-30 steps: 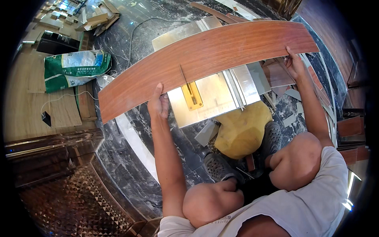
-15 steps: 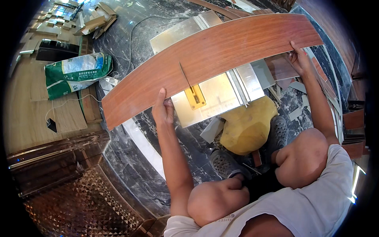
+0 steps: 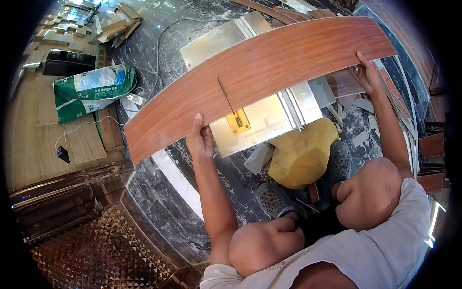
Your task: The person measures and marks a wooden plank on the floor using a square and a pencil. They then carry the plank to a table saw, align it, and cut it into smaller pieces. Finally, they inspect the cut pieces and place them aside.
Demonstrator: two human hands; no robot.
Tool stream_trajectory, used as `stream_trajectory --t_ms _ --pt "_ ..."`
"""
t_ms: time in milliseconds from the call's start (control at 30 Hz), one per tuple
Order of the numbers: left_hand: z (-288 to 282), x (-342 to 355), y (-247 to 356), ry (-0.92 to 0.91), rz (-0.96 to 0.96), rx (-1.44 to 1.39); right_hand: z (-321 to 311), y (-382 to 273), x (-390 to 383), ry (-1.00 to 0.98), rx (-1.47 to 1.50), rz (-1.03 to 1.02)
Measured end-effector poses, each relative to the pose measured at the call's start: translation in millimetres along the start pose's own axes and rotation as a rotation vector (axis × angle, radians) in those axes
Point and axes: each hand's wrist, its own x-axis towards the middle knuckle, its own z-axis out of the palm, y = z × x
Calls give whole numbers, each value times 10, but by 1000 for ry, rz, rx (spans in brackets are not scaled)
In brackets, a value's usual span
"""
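Note:
A long reddish-brown wood-grain plank [image 3: 269, 72] lies crosswise on the silver table saw [image 3: 269, 120]. A narrow cut runs from its near edge partway in, in line with the yellow blade plate [image 3: 238, 123]. My left hand [image 3: 199, 139] grips the plank's near edge left of the cut. Near the plank's right end, my right hand [image 3: 368, 72] holds the same edge. I squat in front of the saw with both knees in view.
A yellow bag [image 3: 301, 156] sits under the saw by my grey shoes. A green and white sack [image 3: 91, 89] lies at the left beside wooden boards. Offcuts lie at the right, a cable [image 3: 161, 43] crosses the dark marble floor, and patterned panels [image 3: 106, 241] stand at lower left.
The plank has slid farther away from me across the saw, and the cut from its near edge has grown longer. Both hands followed it, still holding the near edge.

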Motion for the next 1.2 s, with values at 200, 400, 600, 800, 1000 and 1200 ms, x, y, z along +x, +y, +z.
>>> stream_trajectory --t_ms 200,400,600,800,1000,1200 --pt "0 -38 21 38 31 -17 293 -75 -74 119 16 -30" --pt "236 -135 280 25 15 50 96 -302 49 84 -79 -56" --pt "196 590 786 -93 107 21 876 -655 271 73 -121 12" --pt "112 1100 925 49 203 -89 1469 -15 723 -41 16 22" --pt "-101 1412 712 -65 247 -147 1895 431 714 -113 71 146" --pt "-275 1480 784 -79 253 -112 2001 655 602 -128 28 163"
